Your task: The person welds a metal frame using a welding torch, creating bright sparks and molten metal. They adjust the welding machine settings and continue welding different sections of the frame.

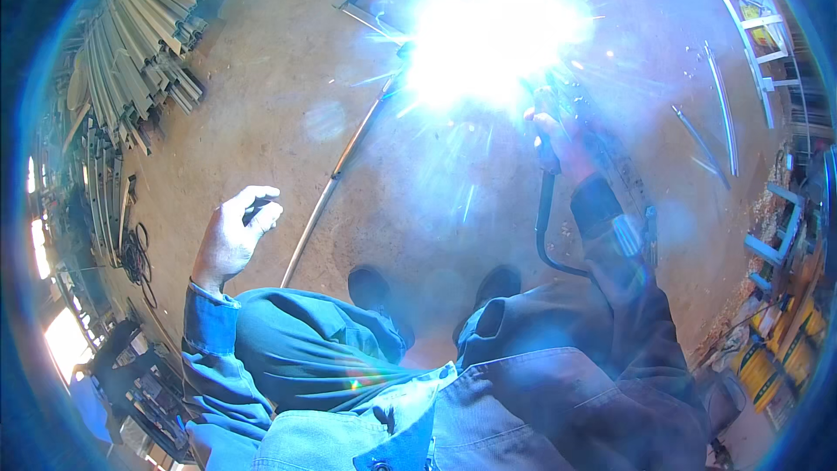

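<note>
My right hand is wrapped round the handle of a welding torch, whose black cable bends down past my right knee. At the torch's far end burns a blinding blue-white arc that throws sparks. Its glare hides the torch tip and most of the metal there; only a corner of a dark metal frame shows beside it. Raised above my left knee, my left hand has loosely bent fingers, with a gap between thumb and fingers and nothing seen in it. A long thin brownish rod or cable runs from beside that knee toward the glare.
Many long metal profiles lie stacked at the far left, with a coiled dark cable nearer. Metal strips rest on the floor to the right. Beyond them are a white frame, a bracket-shaped piece and yellow containers.
</note>
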Tool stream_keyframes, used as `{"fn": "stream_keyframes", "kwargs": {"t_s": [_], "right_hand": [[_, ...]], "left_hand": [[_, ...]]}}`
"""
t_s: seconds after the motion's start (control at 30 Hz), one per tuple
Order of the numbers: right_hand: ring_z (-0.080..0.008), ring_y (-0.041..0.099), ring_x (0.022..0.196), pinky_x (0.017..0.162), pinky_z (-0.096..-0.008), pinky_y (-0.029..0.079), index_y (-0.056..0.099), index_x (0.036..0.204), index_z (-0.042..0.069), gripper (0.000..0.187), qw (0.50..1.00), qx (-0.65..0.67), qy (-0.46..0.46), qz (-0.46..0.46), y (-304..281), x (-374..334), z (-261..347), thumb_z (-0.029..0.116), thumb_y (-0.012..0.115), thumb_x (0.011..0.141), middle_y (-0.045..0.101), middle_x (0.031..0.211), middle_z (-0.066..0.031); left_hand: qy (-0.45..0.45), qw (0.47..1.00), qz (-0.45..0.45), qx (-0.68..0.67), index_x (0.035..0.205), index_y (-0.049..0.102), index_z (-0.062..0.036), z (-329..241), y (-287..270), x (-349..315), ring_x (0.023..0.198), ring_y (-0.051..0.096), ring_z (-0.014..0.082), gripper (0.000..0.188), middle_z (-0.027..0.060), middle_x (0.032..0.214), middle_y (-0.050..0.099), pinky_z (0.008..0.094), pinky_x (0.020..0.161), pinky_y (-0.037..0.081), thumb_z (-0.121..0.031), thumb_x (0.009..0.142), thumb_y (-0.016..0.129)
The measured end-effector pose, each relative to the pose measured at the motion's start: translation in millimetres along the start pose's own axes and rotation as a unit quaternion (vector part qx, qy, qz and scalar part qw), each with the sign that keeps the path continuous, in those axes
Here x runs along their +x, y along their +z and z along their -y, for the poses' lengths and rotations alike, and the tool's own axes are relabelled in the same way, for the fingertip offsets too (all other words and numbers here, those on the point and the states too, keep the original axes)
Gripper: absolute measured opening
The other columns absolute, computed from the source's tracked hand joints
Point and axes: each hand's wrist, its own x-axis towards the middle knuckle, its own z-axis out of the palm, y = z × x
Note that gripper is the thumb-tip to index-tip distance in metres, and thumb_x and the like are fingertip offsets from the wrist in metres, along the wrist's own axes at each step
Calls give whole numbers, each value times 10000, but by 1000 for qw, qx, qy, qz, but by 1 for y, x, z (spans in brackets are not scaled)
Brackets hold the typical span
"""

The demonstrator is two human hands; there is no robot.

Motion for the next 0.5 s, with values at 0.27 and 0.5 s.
{"fn": "stream_keyframes", "kwargs": {"t_s": [0.27,0.5], "right_hand": [[-131,616,617,549,-308,526,667,1105,75,184,996,67,14,51,-2,4,-2,178,618,962,631,824,-35],[-122,621,610,517,-293,495,712,1083,95,189,998,50,-32,29,-5,7,-11,213,631,959,635,787,-29]], "left_hand": [[-6,1000,-9,-13,1266,676,5,4,1,3,922,679,127,299,75,998,728,300,845,571,-148,1012,709],[10,1000,-7,2,1257,679,4,3,2,5,920,686,133,302,88,1007,739,305,835,573,-174,1016,712]]}}
